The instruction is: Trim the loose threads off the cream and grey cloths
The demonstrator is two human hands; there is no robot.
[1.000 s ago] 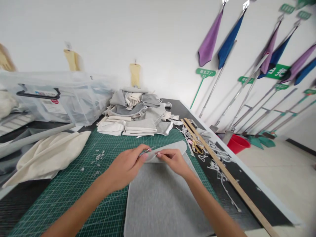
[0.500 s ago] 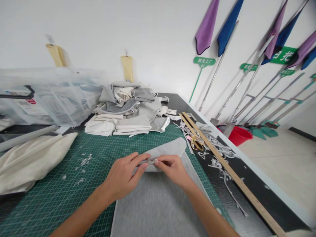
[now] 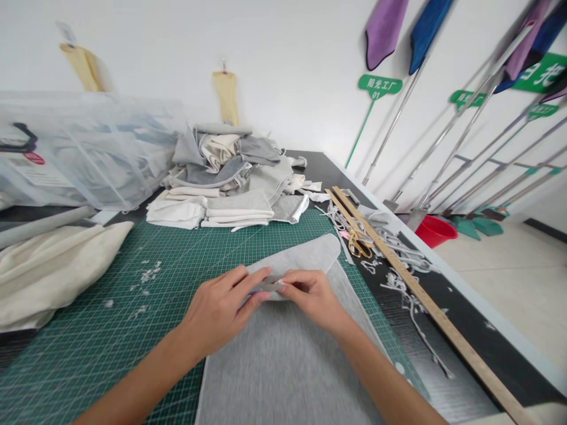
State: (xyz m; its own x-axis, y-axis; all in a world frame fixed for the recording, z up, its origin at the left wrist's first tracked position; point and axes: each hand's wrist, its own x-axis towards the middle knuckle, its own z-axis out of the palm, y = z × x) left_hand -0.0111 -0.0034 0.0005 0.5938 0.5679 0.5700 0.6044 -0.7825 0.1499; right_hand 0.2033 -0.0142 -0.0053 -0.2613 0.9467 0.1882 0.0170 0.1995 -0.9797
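Note:
A long piece of grey fabric (image 3: 283, 360) lies on the green cutting mat (image 3: 177, 260), its rounded far end (image 3: 314, 251) folded over toward me. At the fold's near edge, my left hand (image 3: 225, 301) grips the fabric between thumb and fingers. Beside it, my right hand (image 3: 312, 295) pinches the same edge, with a small whitish bit showing at its fingertips. The two hands are a little apart, and a short stretch of the edge shows between them. What lies inside the fold is hidden.
Folded fabric pieces (image 3: 239, 206) are piled at the back. A clear plastic bin (image 3: 88, 159) and cream cloth (image 3: 57, 271) stand left. On the right lie a long wooden ruler (image 3: 425, 310), gold-handled scissors (image 3: 358, 245) and fabric scraps (image 3: 405, 251). A red bucket (image 3: 436, 230) is on the floor.
The view has tilted down slightly. My left fingers have spread a little and the gap between the two hands' fingertips has widened; both hands stay at the folded edge.

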